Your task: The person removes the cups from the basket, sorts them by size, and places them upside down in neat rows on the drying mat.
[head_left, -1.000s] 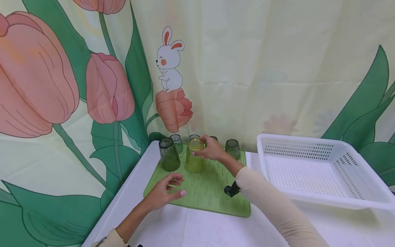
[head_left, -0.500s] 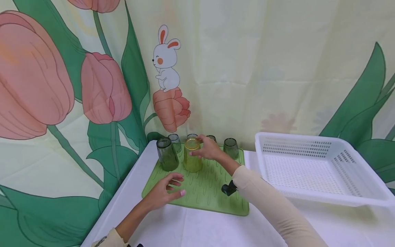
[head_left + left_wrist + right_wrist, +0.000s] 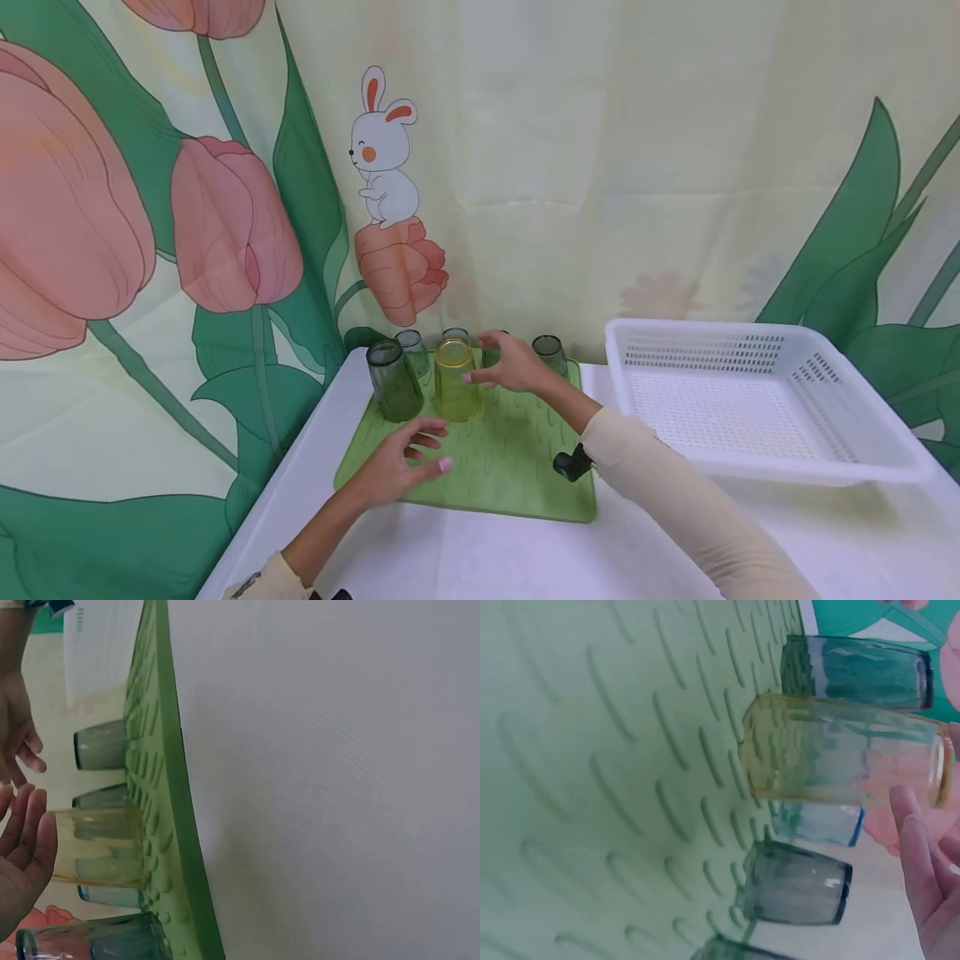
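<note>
A tall yellow glass (image 3: 457, 393) stands upright on a green ridged mat (image 3: 510, 475). My right hand (image 3: 517, 365) is just right of its upper part, fingers spread and apart from the glass. In the right wrist view, a fingertip overlaps the yellow glass (image 3: 840, 754) near its top end. My left hand (image 3: 401, 468) hovers over the mat's front left part, fingers relaxed and holding nothing. Left of the yellow glass is a tall dark green glass (image 3: 395, 383). Behind them are a short clear bluish glass (image 3: 414, 350) and another bluish glass (image 3: 456, 333), partly hidden.
A short grey-green glass (image 3: 550, 355) stands at the mat's back right; another is partly covered by my right hand. A white perforated basket (image 3: 750, 467) sits on the white table (image 3: 465, 558) to the right. A printed curtain (image 3: 540, 167) hangs close behind.
My right hand's fingers have opened off the yellow glass and shifted slightly right, leaving it standing. The left hand stays in place. The head view has turned a little to the right.
</note>
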Demonstrator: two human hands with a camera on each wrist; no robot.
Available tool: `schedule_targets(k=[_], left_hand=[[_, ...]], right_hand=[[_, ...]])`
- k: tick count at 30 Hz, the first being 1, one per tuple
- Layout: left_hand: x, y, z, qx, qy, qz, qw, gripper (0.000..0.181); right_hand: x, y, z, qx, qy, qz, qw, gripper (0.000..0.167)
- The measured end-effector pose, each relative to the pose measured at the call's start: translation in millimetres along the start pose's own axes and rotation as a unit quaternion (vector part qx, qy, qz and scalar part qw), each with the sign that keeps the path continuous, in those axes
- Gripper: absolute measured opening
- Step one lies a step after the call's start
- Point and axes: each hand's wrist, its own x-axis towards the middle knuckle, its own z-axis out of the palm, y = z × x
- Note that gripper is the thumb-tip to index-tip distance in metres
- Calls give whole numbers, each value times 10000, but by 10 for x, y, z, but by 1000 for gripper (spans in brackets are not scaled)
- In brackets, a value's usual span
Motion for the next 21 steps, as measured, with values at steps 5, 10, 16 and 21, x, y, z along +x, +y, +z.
schedule_targets(k=[5, 10, 16, 21], left_hand=[[69, 31, 16, 7, -48, 128, 9999, 49], [124, 63, 41, 52, -30, 279, 9996, 48], [158, 101, 45, 151, 23, 336, 9993, 47], [209, 149, 48, 218, -56, 369, 9991, 49]], right_hand=[[-215, 23, -133, -180, 223, -79, 9996, 78], [-452, 62, -250, 15, 253, -146, 9996, 74], [-716, 101, -339, 642, 101, -276, 9975, 74], [-960, 140, -408, 842, 23, -313, 9960, 69]])
